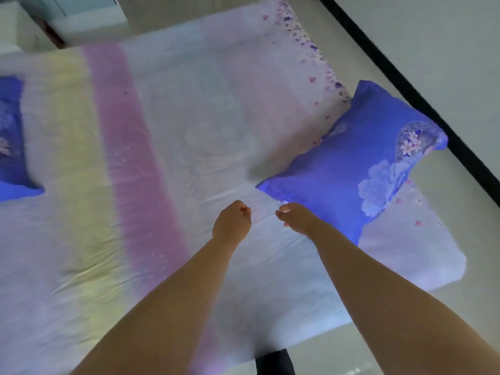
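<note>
A pastel bed sheet [173, 147] with a pink and a yellow stripe covers the mattress. My left hand [232, 220] is curled into a fist on the sheet and seems to pinch the fabric. A hand's width to its right, my right hand [296, 216] has its fingers curled on a small fold of sheet, right at the near corner of a blue floral pillow [359, 169]. Fine creases run in the sheet between and around both hands. The view is blurred by motion.
A second blue pillow [12, 142] lies at the bed's left edge. Pale floor [446, 63] with a black strip [400, 77] runs along the right of the mattress. White furniture [16, 25] stands at the top left. A dark object [274, 364] sits below the bed's near edge.
</note>
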`<state>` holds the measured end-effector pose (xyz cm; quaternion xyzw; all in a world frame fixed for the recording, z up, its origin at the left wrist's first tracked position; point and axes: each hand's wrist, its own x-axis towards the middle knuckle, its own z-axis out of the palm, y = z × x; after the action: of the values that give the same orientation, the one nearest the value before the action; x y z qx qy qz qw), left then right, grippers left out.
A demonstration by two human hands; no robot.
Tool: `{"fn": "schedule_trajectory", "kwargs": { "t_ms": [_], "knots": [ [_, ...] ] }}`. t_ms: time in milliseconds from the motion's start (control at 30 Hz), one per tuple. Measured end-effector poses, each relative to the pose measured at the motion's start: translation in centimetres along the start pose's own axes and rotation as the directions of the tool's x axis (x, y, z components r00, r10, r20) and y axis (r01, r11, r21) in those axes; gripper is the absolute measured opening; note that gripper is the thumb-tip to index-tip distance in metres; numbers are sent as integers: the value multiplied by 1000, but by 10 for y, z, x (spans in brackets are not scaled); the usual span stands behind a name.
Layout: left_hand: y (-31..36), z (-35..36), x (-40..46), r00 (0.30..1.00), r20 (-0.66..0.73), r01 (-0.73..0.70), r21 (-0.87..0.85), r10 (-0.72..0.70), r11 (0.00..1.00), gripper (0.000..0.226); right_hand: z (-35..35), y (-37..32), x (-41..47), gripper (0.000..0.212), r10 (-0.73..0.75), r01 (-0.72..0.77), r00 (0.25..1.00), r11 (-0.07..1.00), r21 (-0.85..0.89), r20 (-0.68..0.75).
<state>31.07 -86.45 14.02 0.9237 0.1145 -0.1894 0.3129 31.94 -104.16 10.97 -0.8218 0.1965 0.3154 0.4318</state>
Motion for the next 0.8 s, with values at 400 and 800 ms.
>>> {"fn": "schedule_trajectory", "kwargs": {
  "t_ms": [400,800],
  "knots": [
    [-356,-224,-33,892,-132,401,-213,-433,891,23,395,-254,-67,5,-181,193,880,981,16,439],
    [-718,-357,2,782,-107,607,-90,-614,789,89,726,-390,3,9,-346,407,832,912,-53,433]
  ]
}}
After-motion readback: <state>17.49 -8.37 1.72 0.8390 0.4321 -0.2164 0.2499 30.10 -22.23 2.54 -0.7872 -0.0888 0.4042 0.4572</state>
